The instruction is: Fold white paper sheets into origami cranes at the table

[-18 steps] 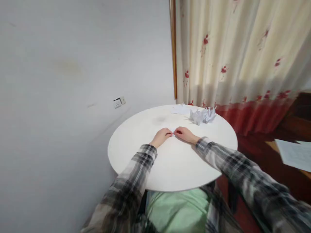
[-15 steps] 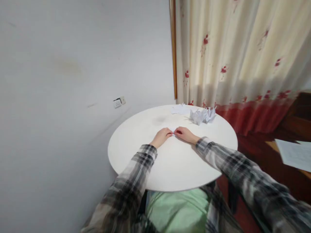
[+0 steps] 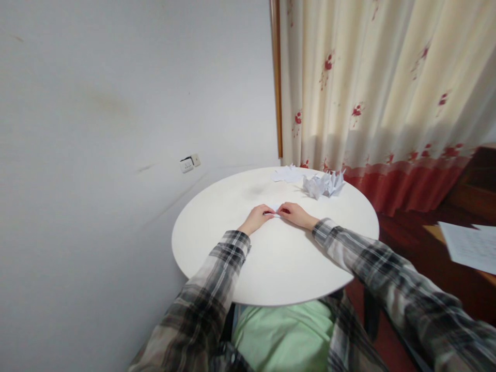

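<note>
A small piece of white paper (image 3: 276,211) lies on the white round table (image 3: 209,222), mostly covered by my fingers. My left hand (image 3: 257,218) pinches its left side, thumb and fingers pressed together. From the right, my right hand (image 3: 295,214) pinches the other side, its fingertips close to those of the left. How the paper is folded is too small to make out.
Several folded white paper shapes (image 3: 324,185) stand bunched at the table's back right. Flat white paper pieces (image 3: 287,173) lie beside them at the far edge. A wall with a socket (image 3: 186,165) is at left, a curtain (image 3: 349,93) behind, and printed sheets (image 3: 468,245) at right.
My left fingertips have shifted very slightly, and a bit more of the white paper shows between my hands. The right hand stays in place.
</note>
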The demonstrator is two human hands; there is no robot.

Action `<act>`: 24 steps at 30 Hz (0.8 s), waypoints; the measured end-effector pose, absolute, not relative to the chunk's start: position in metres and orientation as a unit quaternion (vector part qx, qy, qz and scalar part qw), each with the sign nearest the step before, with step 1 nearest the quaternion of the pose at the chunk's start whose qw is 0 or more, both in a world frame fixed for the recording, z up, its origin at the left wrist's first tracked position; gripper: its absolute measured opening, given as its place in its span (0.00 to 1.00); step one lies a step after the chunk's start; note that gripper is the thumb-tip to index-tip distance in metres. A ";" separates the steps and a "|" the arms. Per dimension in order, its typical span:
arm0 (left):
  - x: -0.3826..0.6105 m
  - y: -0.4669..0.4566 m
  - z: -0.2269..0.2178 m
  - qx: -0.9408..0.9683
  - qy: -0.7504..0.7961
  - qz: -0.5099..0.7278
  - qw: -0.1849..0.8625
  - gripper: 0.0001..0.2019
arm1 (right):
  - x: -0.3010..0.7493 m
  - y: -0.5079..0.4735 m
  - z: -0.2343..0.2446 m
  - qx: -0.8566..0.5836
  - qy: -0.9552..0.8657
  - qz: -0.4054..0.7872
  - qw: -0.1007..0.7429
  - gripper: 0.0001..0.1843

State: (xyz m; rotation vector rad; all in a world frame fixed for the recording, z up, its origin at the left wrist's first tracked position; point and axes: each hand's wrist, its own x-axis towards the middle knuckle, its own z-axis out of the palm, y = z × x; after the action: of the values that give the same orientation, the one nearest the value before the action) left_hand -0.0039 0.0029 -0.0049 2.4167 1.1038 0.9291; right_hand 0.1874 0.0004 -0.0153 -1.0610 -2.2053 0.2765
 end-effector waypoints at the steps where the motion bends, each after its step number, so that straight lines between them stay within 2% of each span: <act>1: -0.004 0.003 -0.005 0.844 0.387 0.329 0.170 0.07 | 0.188 0.000 -0.015 -0.405 -0.844 0.106 0.334 0.08; 14: -0.004 0.007 -0.008 0.798 0.424 0.360 0.234 0.05 | 0.187 -0.001 -0.015 -0.400 -0.839 0.128 0.345 0.06; 24: -0.001 -0.001 -0.001 0.798 0.426 0.338 0.259 0.03 | 0.186 -0.001 -0.013 -0.431 -0.829 0.115 0.337 0.06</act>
State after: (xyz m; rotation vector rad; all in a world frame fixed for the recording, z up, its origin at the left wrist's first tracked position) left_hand -0.0009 -0.0008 -0.0006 2.1629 1.1544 0.9161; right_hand 0.1865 -0.0014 -0.0132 -1.1237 -2.1604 0.2994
